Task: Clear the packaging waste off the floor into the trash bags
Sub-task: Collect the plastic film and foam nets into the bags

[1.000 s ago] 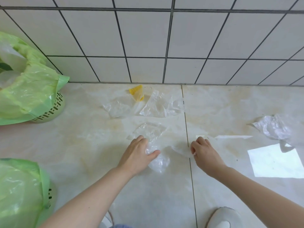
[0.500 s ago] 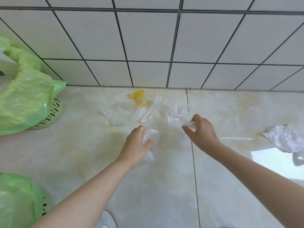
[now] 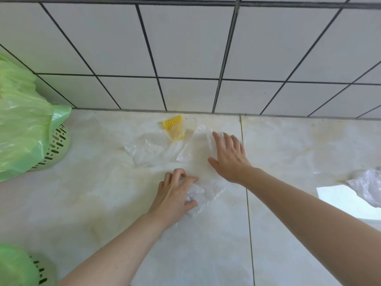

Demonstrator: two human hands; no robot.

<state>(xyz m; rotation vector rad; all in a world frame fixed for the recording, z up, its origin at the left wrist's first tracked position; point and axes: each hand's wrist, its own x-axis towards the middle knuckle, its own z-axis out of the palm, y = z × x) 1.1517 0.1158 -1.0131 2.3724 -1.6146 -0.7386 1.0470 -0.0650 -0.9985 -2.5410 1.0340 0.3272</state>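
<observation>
On the floor [image 3: 82, 203], by the wall: clear plastic scraps, spread near the tiled wall [image 3: 185, 48].
Left hand [image 3: 175, 195]: curled tight around a crumpled clear wrapper [image 3: 203, 194], on the floor's middle.
Right hand [image 3: 228, 155]: spread flat, fingers apart, pressing on a clear plastic sheet [image 3: 201, 139] close to the wall edge.
Yellow foam net [image 3: 172, 122]: at the wall edge, just beside that sheet.
Clear bag [image 3: 144, 151]: flat, left of the right hand.
White crumpled plastic [image 3: 367, 184]: far right edge, well apart.
Green trash bag [image 3: 22, 124]: over a basket [image 3: 55, 149], left edge.
Second green trash bag [image 3: 14, 267]: near left corner.
Between hands and bags: bare floor only.
</observation>
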